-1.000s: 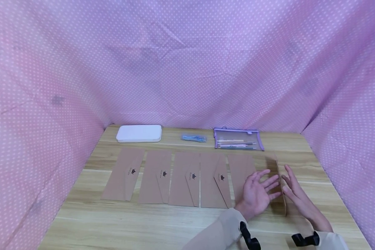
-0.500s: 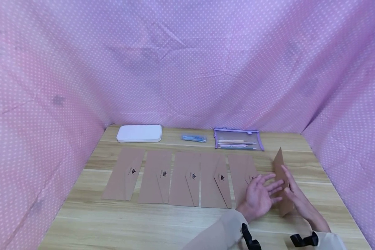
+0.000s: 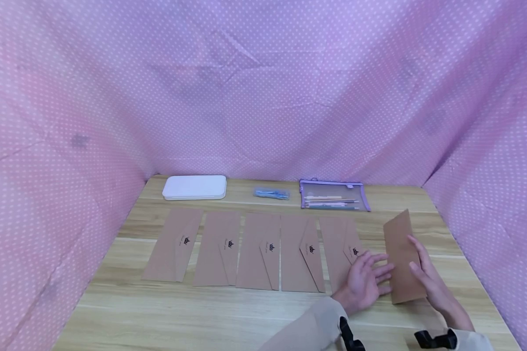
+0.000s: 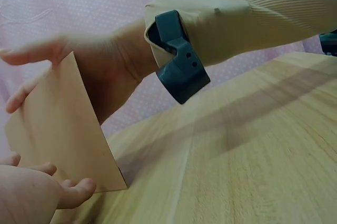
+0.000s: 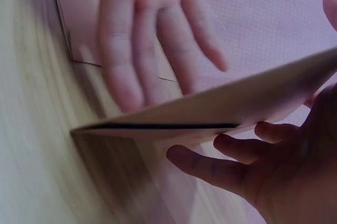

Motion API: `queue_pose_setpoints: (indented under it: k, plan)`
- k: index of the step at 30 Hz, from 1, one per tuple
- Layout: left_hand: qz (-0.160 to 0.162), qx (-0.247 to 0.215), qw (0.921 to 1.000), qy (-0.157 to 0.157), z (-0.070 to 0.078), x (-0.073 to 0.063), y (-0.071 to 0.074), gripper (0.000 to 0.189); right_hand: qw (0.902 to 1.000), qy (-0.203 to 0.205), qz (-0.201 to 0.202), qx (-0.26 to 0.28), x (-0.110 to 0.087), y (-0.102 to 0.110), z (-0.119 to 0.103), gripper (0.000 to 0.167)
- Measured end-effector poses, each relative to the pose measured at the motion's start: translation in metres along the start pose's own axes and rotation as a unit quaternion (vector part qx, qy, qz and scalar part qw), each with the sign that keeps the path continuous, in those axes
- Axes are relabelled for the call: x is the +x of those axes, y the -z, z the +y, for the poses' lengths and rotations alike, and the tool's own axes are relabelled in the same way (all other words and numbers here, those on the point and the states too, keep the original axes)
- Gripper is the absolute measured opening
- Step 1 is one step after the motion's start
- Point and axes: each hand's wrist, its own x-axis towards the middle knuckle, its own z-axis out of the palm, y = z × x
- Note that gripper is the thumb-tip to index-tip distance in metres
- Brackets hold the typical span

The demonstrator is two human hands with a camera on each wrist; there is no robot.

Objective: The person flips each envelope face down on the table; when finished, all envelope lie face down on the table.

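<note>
A plain brown paper envelope point(image 3: 403, 258) stands tilted at the right of the table, leaning over to the right. My right hand point(image 3: 435, 282) holds its raised edge, thumb on one side and fingers on the other. In the right wrist view a dark slit shows along the envelope's end point(image 5: 158, 125). My left hand point(image 3: 363, 282), palm up with fingers spread, has its fingertips right at the envelope's left face. Under and behind that hand lies a flat envelope point(image 3: 335, 243) with a black crown print, partly covered by the fingers.
Several more crown-printed envelopes point(image 3: 259, 253) lie side by side to the left. Along the back stand a white flat case point(image 3: 194, 187), a small clear blue pack point(image 3: 271, 193) and a purple-edged mesh pouch point(image 3: 334, 187) with pencils. Pink dotted cloth point(image 3: 263, 97) surrounds the wooden table.
The envelope went from nearly upright and edge-on to leaning right, so its broad face shows. My right hand shifted slightly right with it; my left hand stayed nearly in place.
</note>
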Motion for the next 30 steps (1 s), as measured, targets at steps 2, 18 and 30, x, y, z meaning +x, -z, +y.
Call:
queue_pose_setpoints:
  k: [2,18,30]
  plan:
    - [0.005,0.004,1.0000,0.001,-0.002,0.001,0.002,0.068,0.9999,-0.009,0.007,0.004,-0.002,0.003,0.002,0.060]
    - [0.001,0.005,1.0000,-0.001,-0.004,0.002,0.009,0.068,0.9968,-0.066,0.045,-0.010,-0.010,0.027,0.015,0.063]
    - [0.016,0.011,0.9998,0.000,-0.002,0.000,0.008,0.061,0.9766,-0.192,0.060,-0.076,-0.013,0.034,0.022,0.085]
